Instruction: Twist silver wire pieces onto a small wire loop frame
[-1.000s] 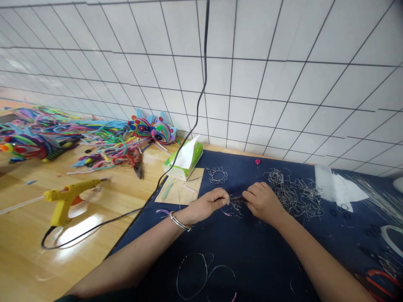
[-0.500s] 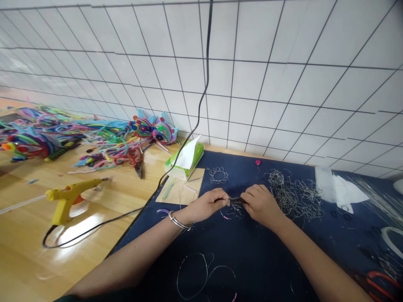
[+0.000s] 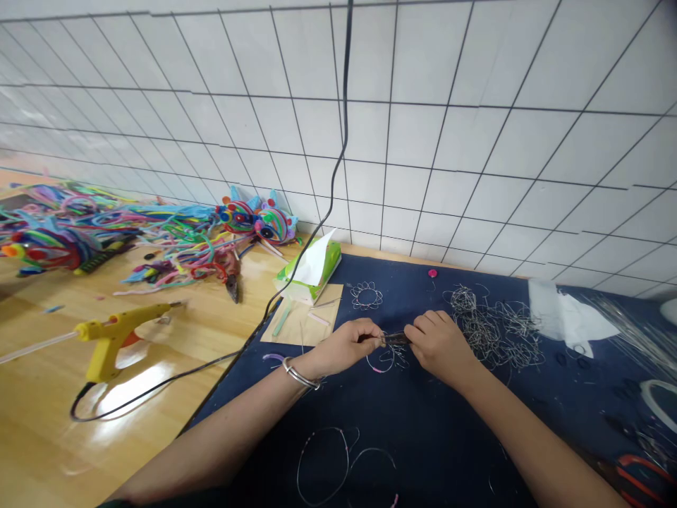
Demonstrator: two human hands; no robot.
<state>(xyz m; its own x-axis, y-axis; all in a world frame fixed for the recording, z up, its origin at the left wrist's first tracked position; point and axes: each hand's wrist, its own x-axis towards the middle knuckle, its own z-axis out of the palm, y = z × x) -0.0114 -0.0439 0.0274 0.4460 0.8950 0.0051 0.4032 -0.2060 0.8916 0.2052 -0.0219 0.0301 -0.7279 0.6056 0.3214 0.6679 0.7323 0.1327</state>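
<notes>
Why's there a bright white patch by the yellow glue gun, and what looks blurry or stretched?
Head view: light likely bounces off the shiny table beside the glue gun; head view: the red handles, lower right, look dark and smeary; head view: lines on the wall fan out, looking stretched.

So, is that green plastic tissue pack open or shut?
Open: a white paper tissue sticks up out of the green plastic tissue pack.

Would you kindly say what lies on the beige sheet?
A pale green strip, a pale pink strip and a thin grey piece. The tissue pack hides some of the beige sheet; whatever lies there cannot be seen.
</notes>
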